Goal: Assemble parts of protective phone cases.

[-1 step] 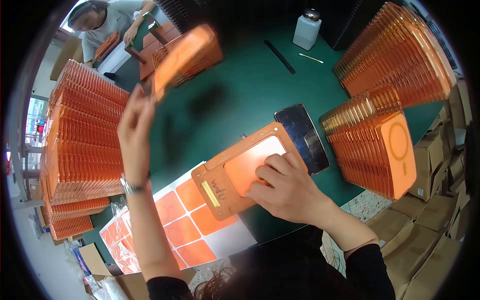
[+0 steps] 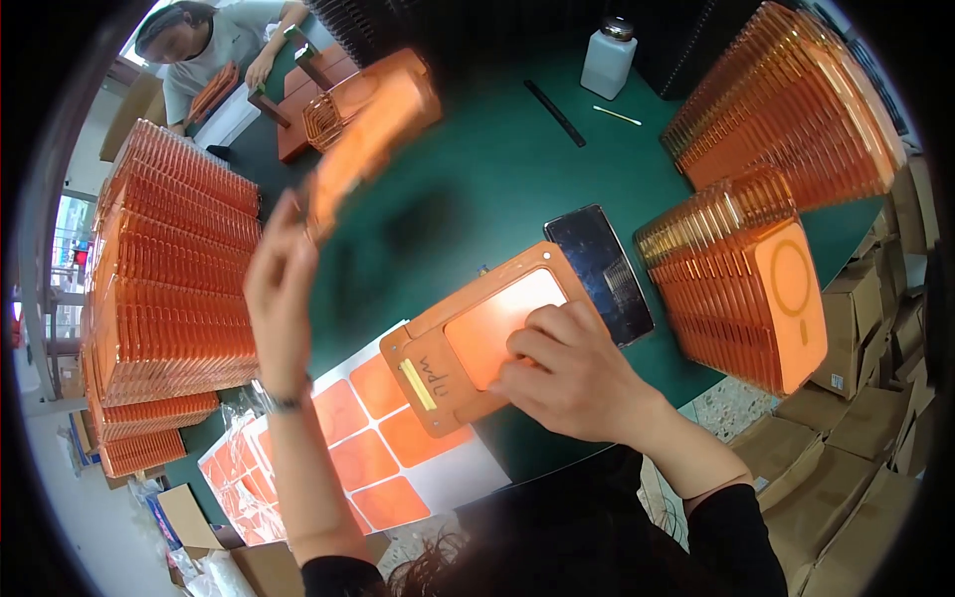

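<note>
Left hand (image 2: 282,298) lifts a blurred orange case (image 2: 370,139) clear, grasping its end; right hand (image 2: 572,373) presses flat on the orange jig (image 2: 477,338).

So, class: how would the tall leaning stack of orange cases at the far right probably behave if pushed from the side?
The stack of orange cases already fans over at a slant, so it would likely slide apart or topple. The cases look thin, translucent plastic: probably light and fairly stiff. The smooth green table may let them skid.
</note>
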A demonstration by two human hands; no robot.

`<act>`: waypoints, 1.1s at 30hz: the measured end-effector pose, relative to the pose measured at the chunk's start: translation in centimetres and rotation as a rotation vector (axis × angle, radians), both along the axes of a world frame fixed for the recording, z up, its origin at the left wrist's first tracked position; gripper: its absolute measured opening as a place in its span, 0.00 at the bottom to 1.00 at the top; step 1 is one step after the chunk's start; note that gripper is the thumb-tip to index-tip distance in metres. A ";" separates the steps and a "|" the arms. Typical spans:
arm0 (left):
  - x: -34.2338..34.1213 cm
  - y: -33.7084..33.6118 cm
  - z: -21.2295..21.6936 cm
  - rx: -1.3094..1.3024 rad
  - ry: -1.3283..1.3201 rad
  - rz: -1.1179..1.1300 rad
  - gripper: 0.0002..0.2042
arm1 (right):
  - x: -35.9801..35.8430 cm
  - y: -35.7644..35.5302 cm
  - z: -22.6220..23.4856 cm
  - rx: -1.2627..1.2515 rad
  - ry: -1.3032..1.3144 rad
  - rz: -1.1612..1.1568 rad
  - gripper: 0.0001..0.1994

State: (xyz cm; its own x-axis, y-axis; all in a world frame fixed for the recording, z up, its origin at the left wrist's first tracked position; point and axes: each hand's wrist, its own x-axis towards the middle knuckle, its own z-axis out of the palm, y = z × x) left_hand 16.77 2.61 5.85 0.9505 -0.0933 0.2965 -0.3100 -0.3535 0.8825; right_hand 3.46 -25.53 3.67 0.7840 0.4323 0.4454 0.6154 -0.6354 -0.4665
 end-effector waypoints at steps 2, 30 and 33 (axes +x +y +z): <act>-5.2 0.3 -2.6 -0.096 0.068 -0.096 0.09 | 0.3 -1.6 0.0 0.071 -0.029 0.032 0.06; -17.0 -2.4 -3.9 -0.057 0.419 0.021 0.43 | 3.9 -4.2 -3.8 0.681 0.882 -0.338 0.26; -16.7 -1.9 -4.3 -0.020 0.432 0.006 0.45 | 2.7 -4.6 -1.6 0.144 0.302 -0.308 0.35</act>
State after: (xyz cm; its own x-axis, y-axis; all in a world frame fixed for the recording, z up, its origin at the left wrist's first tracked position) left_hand 0.03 0.75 1.52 0.9882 -0.0854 -0.1274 0.0919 -0.3353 0.9376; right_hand 6.13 -30.11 2.06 0.9703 0.1093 0.2158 0.2310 -0.6832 -0.6927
